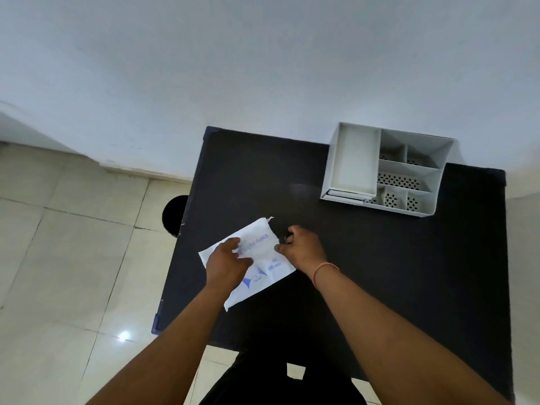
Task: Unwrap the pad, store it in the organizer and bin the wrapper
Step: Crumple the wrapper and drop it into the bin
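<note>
A dark round shape (174, 214), perhaps the bin, is half hidden behind the table (365, 273). The wrapper (263, 249) is steadied by the left hand (225, 264), which is laid over its left half; whether it is pinched or only pressed cannot be told. Its right edge is pinched by the right hand (301, 244), probably for tearing. The pad is unseen, presumably inside. The organizer (353, 165) is kept at the far right.

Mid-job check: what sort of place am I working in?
Probably a plain indoor room, maybe an office or clinic: a dark table against a bare white wall, tiled floor, and a white organizer.
</note>
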